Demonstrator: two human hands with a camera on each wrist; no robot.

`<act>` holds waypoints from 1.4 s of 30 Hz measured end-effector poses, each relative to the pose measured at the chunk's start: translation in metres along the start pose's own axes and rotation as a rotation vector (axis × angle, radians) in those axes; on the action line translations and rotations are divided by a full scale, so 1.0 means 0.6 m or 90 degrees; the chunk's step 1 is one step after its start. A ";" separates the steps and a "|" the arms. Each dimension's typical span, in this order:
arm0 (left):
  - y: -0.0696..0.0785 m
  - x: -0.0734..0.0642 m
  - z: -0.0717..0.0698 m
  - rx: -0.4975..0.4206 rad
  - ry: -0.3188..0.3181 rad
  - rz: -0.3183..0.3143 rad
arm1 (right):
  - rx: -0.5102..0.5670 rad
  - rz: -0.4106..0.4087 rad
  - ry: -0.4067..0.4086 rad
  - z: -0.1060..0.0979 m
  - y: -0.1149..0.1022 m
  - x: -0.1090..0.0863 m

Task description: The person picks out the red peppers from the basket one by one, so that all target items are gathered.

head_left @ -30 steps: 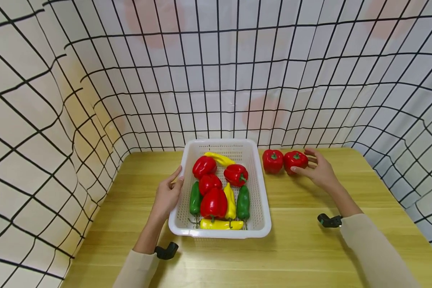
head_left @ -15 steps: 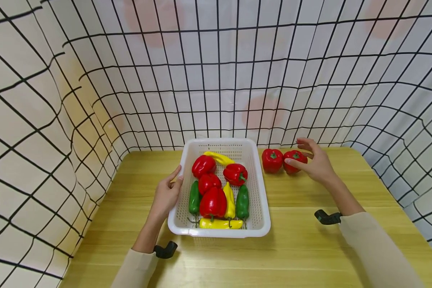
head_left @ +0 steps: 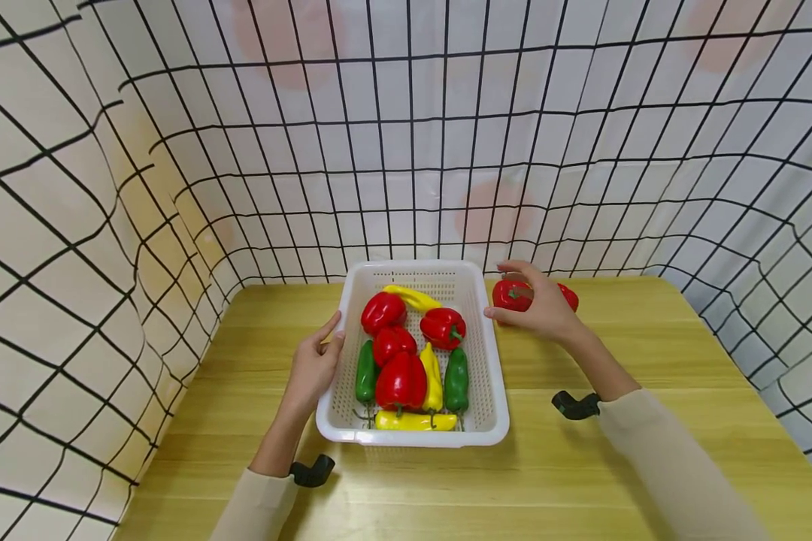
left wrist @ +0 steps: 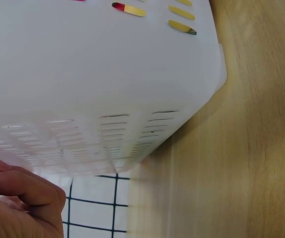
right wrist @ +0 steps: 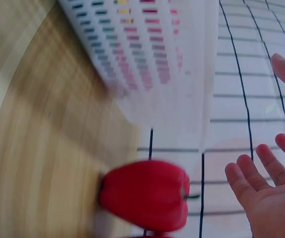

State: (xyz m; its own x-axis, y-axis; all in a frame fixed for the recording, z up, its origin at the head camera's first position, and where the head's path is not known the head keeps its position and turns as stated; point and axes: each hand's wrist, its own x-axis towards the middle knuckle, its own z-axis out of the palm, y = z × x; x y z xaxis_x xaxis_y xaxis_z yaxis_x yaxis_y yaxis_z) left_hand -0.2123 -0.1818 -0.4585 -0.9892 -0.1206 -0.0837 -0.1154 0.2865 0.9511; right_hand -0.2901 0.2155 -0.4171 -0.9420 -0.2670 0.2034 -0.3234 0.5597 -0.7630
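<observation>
A white plastic basket (head_left: 413,438) stands on the table, filled with several red bell peppers (head_left: 401,381), green peppers (head_left: 456,379) and yellow peppers (head_left: 416,421). My left hand (head_left: 314,364) holds its left rim; the left wrist view has those curled fingers (left wrist: 38,193) against the slotted wall. Beside the basket's right side my right hand (head_left: 544,306) hovers with fingers and thumb spread, nothing between them. Just by it sits a red bell pepper (head_left: 513,295), seen standing stem up. A second red bell pepper (head_left: 569,297) is partly hidden behind the hand.
The wooden table (head_left: 582,466) runs out to both sides and toward me. A white cloth wall with a black grid (head_left: 406,143) rises along its back and sides. Black wrist cameras (head_left: 575,406) sit on both forearms.
My right hand has let go of the right-hand bell pepper, lifted, and moved left over the other one beside the basket. The left hand and basket have stayed in place.
</observation>
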 end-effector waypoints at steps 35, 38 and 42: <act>-0.006 0.008 0.000 -0.006 0.003 0.019 | -0.118 -0.038 -0.181 0.141 -0.076 0.063; -0.006 0.008 0.001 -0.010 0.003 0.019 | -0.150 -0.038 -0.195 0.144 -0.077 0.068; -0.008 0.007 0.001 -0.009 0.003 0.018 | -0.179 -0.032 -0.207 0.147 -0.078 0.069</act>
State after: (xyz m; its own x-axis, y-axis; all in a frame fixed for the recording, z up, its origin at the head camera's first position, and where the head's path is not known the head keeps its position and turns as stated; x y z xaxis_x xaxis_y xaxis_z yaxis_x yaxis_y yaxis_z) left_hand -0.2160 -0.1834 -0.4634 -0.9916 -0.1175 -0.0549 -0.0859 0.2770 0.9570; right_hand -0.3057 0.1089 -0.4273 -0.8617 -0.5074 -0.0032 -0.4219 0.7200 -0.5510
